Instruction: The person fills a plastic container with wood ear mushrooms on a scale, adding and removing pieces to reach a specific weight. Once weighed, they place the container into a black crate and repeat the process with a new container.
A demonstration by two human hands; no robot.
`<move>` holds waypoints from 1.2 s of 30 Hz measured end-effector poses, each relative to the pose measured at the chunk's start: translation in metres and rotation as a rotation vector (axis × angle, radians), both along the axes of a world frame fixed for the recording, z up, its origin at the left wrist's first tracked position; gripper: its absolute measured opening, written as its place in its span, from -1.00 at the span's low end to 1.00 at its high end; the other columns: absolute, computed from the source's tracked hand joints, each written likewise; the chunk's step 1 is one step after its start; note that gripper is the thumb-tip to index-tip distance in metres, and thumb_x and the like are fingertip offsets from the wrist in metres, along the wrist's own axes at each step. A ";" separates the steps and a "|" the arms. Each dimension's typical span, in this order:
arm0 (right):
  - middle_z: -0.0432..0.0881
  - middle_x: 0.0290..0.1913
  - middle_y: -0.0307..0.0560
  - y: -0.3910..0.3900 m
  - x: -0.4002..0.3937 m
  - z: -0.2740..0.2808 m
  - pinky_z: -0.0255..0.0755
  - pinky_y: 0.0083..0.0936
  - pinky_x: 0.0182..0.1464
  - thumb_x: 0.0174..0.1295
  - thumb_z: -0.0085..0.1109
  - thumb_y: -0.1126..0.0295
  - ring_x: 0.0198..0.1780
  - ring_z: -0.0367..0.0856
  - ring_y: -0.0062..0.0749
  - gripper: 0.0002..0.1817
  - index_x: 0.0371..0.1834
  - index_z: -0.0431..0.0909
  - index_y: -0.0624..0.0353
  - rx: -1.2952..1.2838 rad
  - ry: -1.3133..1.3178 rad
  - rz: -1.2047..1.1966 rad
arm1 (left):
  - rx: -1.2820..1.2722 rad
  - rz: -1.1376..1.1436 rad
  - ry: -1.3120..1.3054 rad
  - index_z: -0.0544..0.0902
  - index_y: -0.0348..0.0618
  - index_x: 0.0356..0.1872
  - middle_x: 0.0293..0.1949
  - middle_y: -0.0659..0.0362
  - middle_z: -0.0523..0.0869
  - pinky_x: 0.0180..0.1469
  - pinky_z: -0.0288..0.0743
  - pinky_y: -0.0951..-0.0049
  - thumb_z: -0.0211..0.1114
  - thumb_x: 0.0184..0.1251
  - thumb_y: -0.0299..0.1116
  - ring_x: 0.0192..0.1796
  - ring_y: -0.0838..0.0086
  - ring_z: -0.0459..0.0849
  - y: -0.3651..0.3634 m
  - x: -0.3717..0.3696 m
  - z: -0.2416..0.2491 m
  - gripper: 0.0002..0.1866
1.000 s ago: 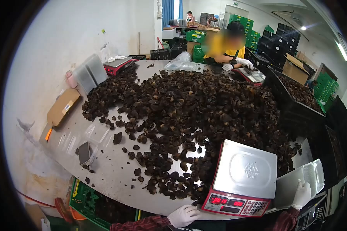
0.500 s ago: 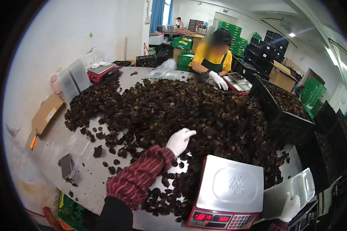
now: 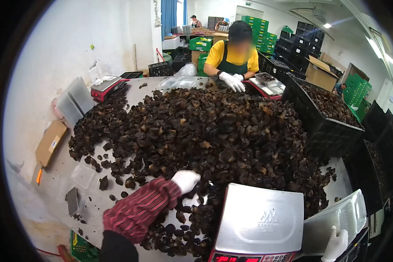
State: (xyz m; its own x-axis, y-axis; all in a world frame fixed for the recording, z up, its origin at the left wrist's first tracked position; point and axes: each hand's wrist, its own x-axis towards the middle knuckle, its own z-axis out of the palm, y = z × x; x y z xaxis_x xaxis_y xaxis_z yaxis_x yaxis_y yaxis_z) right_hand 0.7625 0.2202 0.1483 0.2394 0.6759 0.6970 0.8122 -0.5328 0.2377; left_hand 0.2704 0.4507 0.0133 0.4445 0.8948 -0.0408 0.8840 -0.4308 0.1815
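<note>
My left hand point(image 3: 186, 181), in a white glove and a red-and-black striped sleeve, is at the near edge of a big heap of dark wood ear mushrooms point(image 3: 214, 126). Its fingers are curled, and whatever they may hold is hidden. At the lower right, my gloved right hand point(image 3: 335, 245) grips the edge of a stack of clear plastic trays point(image 3: 336, 218). Between my hands stands a digital scale point(image 3: 262, 218) with a bare metal plate and red digits lit along its front.
Across the table a person point(image 3: 233, 61) in yellow has gloved hands near another scale point(image 3: 264, 87). A black crate point(image 3: 329, 126) of mushrooms stands at right. Along the left side are a phone point(image 3: 73, 200), cardboard point(image 3: 51, 143), clear trays point(image 3: 76, 100) and a red scale point(image 3: 105, 87).
My left hand has moved left and nearer to me, its extended finger now curled in. My right hand still holds the trays. The view has shifted slightly. The other person's second hand now shows.
</note>
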 end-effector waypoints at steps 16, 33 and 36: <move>0.61 -0.48 -0.03 0.000 -0.005 0.004 0.43 -0.25 -0.33 0.13 0.16 -0.15 -0.40 0.58 -0.11 -0.49 -0.52 0.58 0.14 -0.049 0.164 -0.082 | 0.584 -0.100 -0.262 0.61 0.00 -0.05 -0.15 0.21 0.63 -0.07 0.46 0.18 0.15 0.14 -0.41 0.02 0.24 0.52 0.094 0.019 0.015 -0.69; 0.58 -0.53 -0.09 0.001 -0.002 0.000 0.43 -0.30 -0.38 0.08 0.24 -0.11 -0.46 0.56 -0.16 -0.54 -0.57 0.57 0.09 -0.038 0.110 -0.065 | 0.200 0.075 -0.688 0.66 -0.16 -0.11 -0.15 0.05 0.70 0.04 0.52 0.37 0.19 0.02 -0.54 -0.09 0.24 0.67 0.029 -0.065 0.086 -0.67; 0.57 -0.56 -0.10 0.001 -0.001 -0.001 0.42 -0.30 -0.40 0.07 0.25 -0.11 -0.48 0.55 -0.17 -0.55 -0.58 0.55 0.08 -0.015 0.082 -0.050 | 0.388 0.351 -0.928 0.65 -0.19 -0.05 -0.19 0.11 0.70 -0.05 0.51 0.51 0.28 0.06 -0.52 -0.14 0.46 0.66 0.107 -0.083 0.069 -0.65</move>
State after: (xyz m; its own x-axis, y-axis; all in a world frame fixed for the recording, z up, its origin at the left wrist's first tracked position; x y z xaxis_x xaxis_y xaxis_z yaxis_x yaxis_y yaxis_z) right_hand 0.7615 0.2210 0.1478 0.3286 0.6717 0.6639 0.8019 -0.5698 0.1797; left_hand 0.1876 0.5574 0.0827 -0.1303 0.8579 0.4971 0.5565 -0.3516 0.7528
